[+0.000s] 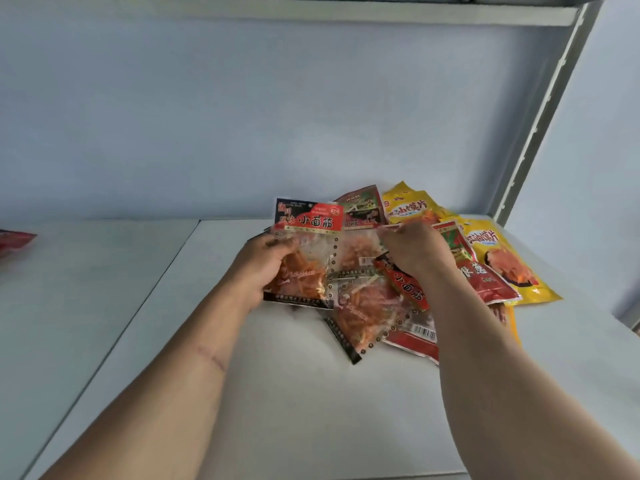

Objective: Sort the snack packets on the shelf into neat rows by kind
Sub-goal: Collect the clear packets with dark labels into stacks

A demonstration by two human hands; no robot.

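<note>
- The left hand grips a clear gluten-strip packet with a red and black header, fingers curled round its left edge, holding it upright above the white shelf.
- The right hand pinches the top edge of another packet in the pile; which packet that is, I cannot tell.
- The pile lies at the shelf's back right, unsorted and overlapping: more gluten-strip packets, red packets, and yellow packets furthest right.
- A lone red packet lies at the far left edge.
</note>
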